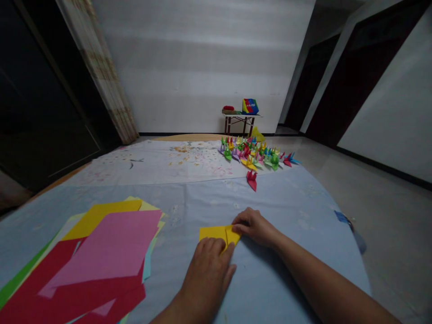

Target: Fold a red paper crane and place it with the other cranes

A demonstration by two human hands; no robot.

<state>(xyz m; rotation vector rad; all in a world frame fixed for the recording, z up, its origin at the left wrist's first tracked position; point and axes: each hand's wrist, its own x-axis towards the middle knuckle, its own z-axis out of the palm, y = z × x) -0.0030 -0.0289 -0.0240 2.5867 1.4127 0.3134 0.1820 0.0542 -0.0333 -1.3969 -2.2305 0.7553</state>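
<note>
A small folded piece of yellow paper [213, 232] lies on the table in front of me, with a crease or flap edge running down its right part. Over its lower half rests my left hand [209, 265], palm down, fingers on the paper and thumb spread away. The thumb and fingers of my right hand [252, 227] pinch the paper's upper right corner. Part of the paper is hidden under the left fingers.
Loose coloured sheets, a pink one [114, 247] on top, are piled at the left. Many folded paper cranes [249, 150] stand at the far right, with one red crane [251, 180] nearer. The round table wears a pale blue cloth [286, 198]. Behind is a small side table [241, 116].
</note>
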